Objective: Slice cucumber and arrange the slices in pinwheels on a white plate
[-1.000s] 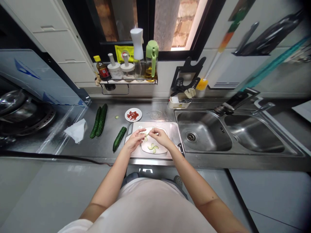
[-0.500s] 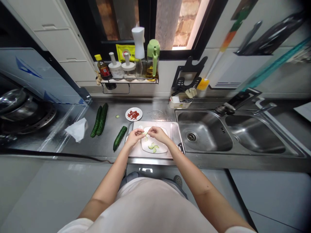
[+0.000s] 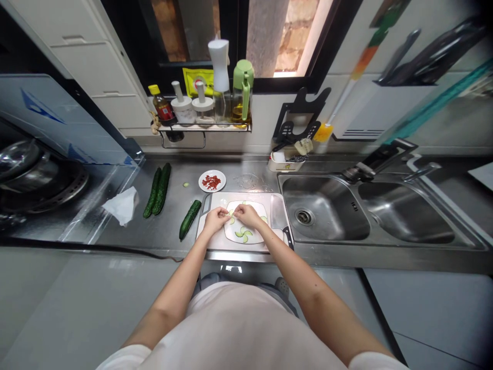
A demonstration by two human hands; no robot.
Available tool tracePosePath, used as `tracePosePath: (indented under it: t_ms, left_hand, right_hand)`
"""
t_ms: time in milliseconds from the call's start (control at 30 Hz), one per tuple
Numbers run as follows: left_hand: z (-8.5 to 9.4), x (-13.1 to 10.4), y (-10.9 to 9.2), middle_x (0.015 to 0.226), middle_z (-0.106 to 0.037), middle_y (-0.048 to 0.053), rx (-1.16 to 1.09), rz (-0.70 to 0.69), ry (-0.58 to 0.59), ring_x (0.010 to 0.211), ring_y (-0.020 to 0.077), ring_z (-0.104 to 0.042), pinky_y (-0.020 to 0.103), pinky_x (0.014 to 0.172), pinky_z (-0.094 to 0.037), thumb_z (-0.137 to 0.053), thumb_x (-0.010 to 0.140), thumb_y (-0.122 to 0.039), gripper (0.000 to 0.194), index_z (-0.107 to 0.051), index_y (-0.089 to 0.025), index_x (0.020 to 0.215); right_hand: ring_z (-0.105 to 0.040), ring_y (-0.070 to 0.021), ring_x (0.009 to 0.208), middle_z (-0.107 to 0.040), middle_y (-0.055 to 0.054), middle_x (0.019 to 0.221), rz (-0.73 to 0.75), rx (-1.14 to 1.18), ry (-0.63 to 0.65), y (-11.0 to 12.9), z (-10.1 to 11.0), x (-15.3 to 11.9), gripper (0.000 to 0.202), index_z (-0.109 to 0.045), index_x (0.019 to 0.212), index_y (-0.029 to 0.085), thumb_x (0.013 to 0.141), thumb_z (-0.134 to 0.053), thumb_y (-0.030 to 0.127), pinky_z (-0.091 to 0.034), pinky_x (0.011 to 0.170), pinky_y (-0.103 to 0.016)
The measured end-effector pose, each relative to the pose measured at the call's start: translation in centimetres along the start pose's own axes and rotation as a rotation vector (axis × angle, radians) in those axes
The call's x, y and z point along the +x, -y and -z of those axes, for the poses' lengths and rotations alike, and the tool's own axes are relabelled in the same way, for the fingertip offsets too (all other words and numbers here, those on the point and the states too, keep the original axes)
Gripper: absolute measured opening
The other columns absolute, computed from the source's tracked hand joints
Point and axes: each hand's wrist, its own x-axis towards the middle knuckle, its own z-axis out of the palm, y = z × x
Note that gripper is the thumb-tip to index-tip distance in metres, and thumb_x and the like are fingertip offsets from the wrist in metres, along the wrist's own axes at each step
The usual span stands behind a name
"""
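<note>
A white plate (image 3: 252, 238) rests on a pale cutting board (image 3: 215, 245). Several cut cucumber slices (image 3: 244, 235) form a pinwheel near the plate's front, with more green-edged slices along its rim. At the plate's left edge my left hand (image 3: 216, 219) pinches a thin cucumber slice (image 3: 231, 219). The fingers of my right hand (image 3: 248, 215) are closed at the same slice from the right, partly hiding it. A knife (image 3: 287, 237) with a black handle lies on the board's right side.
A cut cucumber (image 3: 190, 220) lies left of the board, two whole cucumbers (image 3: 162, 189) farther left. A small plate (image 3: 212, 187) of chopped red pepper stands behind. The double sink (image 3: 325, 205) is at right; a bottle rack (image 3: 206, 127) hangs above.
Both hands have lowered slightly toward the plate with the cucumber slice, and my right hand has shifted a little left. More slices on the plate's right rim now show.
</note>
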Motion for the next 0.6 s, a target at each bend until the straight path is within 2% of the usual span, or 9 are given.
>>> tracePosePath:
  t_ms: [267,467,600]
  left_hand:
    - [-0.2,-0.8,-0.8,0.064,-0.060,-0.003,0.272,-0.022,-0.030,0.061,0.0127,-0.054,0.023,0.060,-0.037,-0.066,0.072,-0.032,0.019,-0.069,-0.020,0.086]
    - [-0.2,-0.8,-1.1,0.088,-0.065,0.003,0.399,-0.103,-0.045,0.074,0.0151,-0.057,0.026,0.070,-0.042,-0.066,0.074,-0.028,0.017,-0.069,-0.019,0.088]
    - [-0.2,-0.8,-0.9,0.091,-0.065,0.005,0.434,-0.105,-0.038,0.080,0.0169,-0.058,0.028,0.075,-0.043,-0.066,0.076,-0.027,0.016,-0.068,-0.019,0.090]
  right_hand:
    - [-0.057,-0.0142,0.076,-0.069,-0.004,0.087,-0.074,-0.204,0.036,0.9,-0.4,-0.1,0.018,-0.068,0.092,0.018,0.084,-0.058,0.030,-0.034,0.062,-0.021]
    - [-0.059,-0.0166,0.083,-0.070,-0.007,0.095,-0.123,-0.325,0.051,1.0,-0.9,0.1,0.021,-0.068,0.097,0.019,0.087,-0.055,0.032,-0.035,0.064,-0.022]
    - [-0.061,-0.0184,0.088,-0.070,-0.008,0.098,-0.124,-0.400,0.053,1.3,-1.0,0.1,0.020,-0.066,0.099,0.020,0.088,-0.053,0.030,-0.036,0.066,-0.023]
